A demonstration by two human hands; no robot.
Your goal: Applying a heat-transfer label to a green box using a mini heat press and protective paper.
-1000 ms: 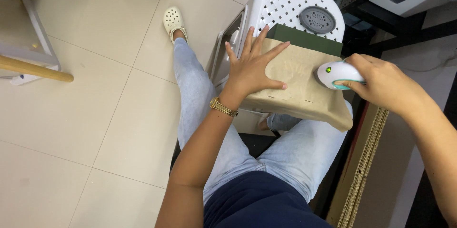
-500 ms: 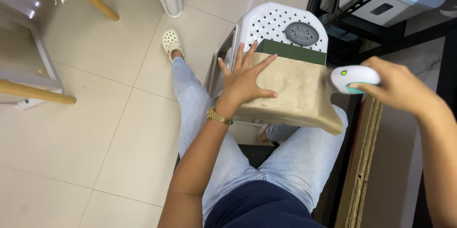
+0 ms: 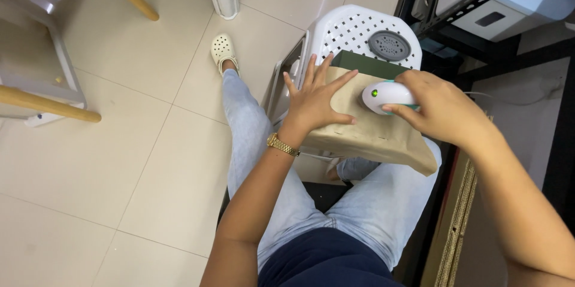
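Pale floor tiles surround a white perforated plastic stool (image 3: pixel 353 35) – atop it, the flat brown paper-wrapped parcel (image 3: pixel 371 131), probably stiff and light, pinned by the left hand (image 3: pixel 314 98), fingers spread flat; the right hand (image 3: pixel 440 107) has its fingers wrapped around a small white oval handheld device (image 3: pixel 383 95).

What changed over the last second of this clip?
The right hand carried the white handheld device off the brown fabric's right edge, then back leftward over it. The left hand stayed flat on the fabric, which stayed on the white stool.
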